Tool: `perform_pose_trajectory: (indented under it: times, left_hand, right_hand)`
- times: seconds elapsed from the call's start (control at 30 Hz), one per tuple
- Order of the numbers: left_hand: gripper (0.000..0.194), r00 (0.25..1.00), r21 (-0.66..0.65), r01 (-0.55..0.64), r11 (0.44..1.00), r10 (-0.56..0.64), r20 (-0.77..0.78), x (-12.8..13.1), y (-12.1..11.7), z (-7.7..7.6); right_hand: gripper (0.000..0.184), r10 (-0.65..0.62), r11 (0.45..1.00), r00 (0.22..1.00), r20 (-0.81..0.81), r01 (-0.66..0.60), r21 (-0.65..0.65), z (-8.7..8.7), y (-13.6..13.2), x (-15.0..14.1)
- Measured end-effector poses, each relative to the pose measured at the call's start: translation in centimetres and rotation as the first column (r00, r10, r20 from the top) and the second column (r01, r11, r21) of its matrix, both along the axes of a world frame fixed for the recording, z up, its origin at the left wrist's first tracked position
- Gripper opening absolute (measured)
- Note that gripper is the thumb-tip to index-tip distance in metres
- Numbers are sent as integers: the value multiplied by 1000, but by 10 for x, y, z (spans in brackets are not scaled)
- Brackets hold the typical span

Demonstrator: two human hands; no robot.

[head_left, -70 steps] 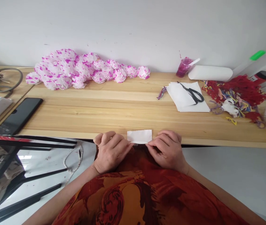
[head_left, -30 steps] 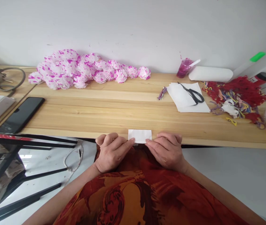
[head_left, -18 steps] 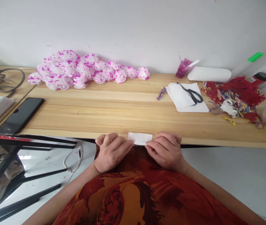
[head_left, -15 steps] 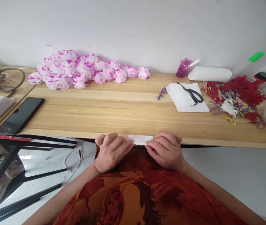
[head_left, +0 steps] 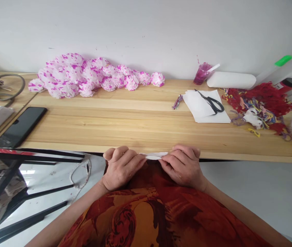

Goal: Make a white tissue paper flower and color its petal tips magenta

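Observation:
At the near edge of the wooden table (head_left: 135, 123), my left hand (head_left: 120, 168) and my right hand (head_left: 183, 165) pinch the two ends of a small folded white paper strip (head_left: 154, 155). Only a thin sliver of the strip shows between my fingertips, lying nearly flat. Both hands have their fingers curled closed around it, over my lap in red and orange cloth.
A row of pink-and-white paper flowers (head_left: 84, 74) lies along the wall. Black scissors (head_left: 211, 101) rest on white sheets (head_left: 202, 109) at right, beside a pink cup (head_left: 201, 73), a white roll (head_left: 231, 80) and a tangle of red and coloured threads (head_left: 261, 101). A black phone (head_left: 19, 127) lies far left.
The white paper stood up as a taller rectangle between my fingers; it has been folded down and now shows as a thin strip. My hands have stayed in place.

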State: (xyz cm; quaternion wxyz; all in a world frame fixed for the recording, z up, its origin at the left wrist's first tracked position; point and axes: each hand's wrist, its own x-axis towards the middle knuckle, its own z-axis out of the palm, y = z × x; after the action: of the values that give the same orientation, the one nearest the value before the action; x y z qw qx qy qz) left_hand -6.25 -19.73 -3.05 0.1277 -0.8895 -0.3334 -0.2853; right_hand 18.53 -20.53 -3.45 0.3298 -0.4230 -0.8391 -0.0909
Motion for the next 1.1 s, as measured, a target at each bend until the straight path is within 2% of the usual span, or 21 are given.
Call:
perform_pose_trajectory:
  times: [0.2,0.37,0.5,0.6,0.7,0.93,1.1]
  left_hand:
    - [20,999,19,-38,999,39,-27,1,0,-6]
    - [13,990,-38,-131,991,133,50,4,-1,-7]
    - [8,981,-116,-147,982,160,109,5,-1,-6]
    - [13,968,-130,-144,981,167,188,7,-1,-6]
    - [22,957,-99,-149,984,169,234,8,-1,-6]
    - [32,966,-70,-119,990,132,222,5,-2,-7]
    - [30,971,-88,-121,989,136,195,4,-3,-5]
  right_hand:
    - [15,-18,1000,1000,12,18,8,-1,0,-1]
    - [17,-37,999,999,-33,36,-20,-2,1,-3]
    - [16,-51,997,994,-101,44,-63,0,1,-4]
    - [9,-43,997,992,-122,35,-67,0,2,-5]
    - [18,-15,999,992,-123,10,-39,-2,3,-3]
    - [24,26,999,997,-71,-23,36,-7,3,2]
    - [21,22,998,999,-44,-20,61,-6,1,4]
